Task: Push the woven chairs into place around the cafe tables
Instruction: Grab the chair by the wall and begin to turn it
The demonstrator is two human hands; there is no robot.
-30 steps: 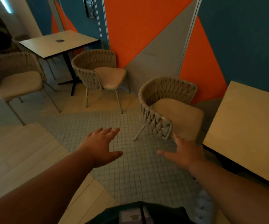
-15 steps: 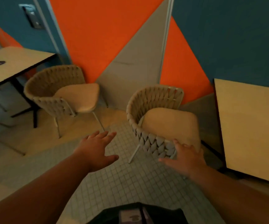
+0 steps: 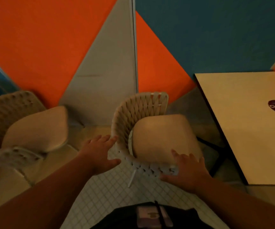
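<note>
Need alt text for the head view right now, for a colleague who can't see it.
Both open hands reach for a woven chair: the left hand at its curved back, the right hand at the woven rim by the seat cushion. A cafe table stands to the right, a second woven chair to the left.

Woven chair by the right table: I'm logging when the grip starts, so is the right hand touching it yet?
Touching. In the head view the right hand lies open on the woven chair, its fingers over the seat cushion edge.
</note>
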